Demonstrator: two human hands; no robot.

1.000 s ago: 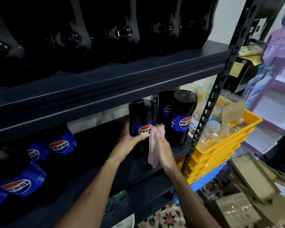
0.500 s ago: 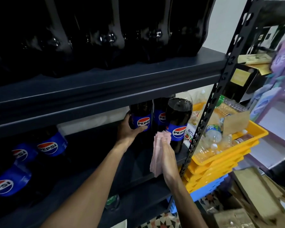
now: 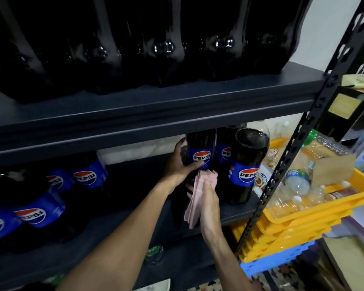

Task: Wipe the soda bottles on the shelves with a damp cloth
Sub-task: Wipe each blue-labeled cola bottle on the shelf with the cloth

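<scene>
A dark Pepsi bottle (image 3: 201, 148) with a blue label stands on the middle shelf (image 3: 135, 219). My left hand (image 3: 180, 164) grips it around the label. My right hand (image 3: 208, 200) presses a folded pink cloth (image 3: 198, 194) against the bottle's lower body, just below my left thumb. A second Pepsi bottle (image 3: 247, 164) stands to the right, and a third (image 3: 224, 150) is partly hidden behind. Several more Pepsi bottles (image 3: 86, 177) crowd the shelf's left side.
Large dark bottles (image 3: 166, 38) fill the upper shelf (image 3: 156, 106). The perforated black upright (image 3: 286, 164) rises on the right. Beyond it, stacked yellow trays (image 3: 303, 219) hold several plastic bottles, over a blue crate (image 3: 271, 261). Cardboard lies at the lower right.
The view has drifted down and left. My left hand has pushed the gripped bottle further back under the upper shelf. The cloth has slid down from label height to the lower body.
</scene>
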